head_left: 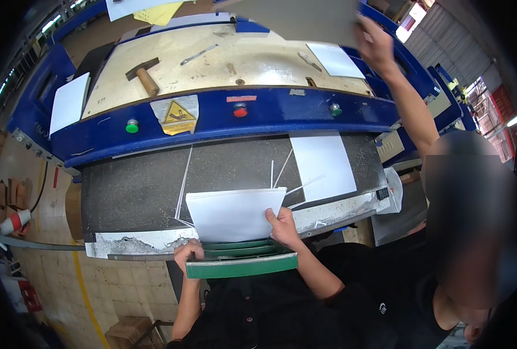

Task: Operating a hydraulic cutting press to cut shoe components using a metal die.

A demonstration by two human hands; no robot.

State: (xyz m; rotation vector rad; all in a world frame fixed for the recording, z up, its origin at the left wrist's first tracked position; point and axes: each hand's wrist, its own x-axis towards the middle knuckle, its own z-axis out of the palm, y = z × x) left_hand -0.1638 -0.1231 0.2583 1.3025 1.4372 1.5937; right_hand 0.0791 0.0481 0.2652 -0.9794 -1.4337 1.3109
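Observation:
A stack of white sheets [234, 214] is tilted up in front of me, above a green frame with several parallel bars [242, 267] close to my body. My left hand [188, 253] is closed at the frame's left end, by the lower left corner of the sheets. With its thumb on the front of the stack, my right hand [283, 228] pinches the right edge of the sheets; its lower part is beside the frame's right end. The fingers behind the stack are hidden.
A dark machine bed [136, 192] carries thin white offcut strips and a white sheet [323, 166]. Behind it is a blue beam with buttons [287, 113]. A hammer [146, 80] lies above. At right, a co-worker's raised hand [376, 46] holds a grey board [311, 20].

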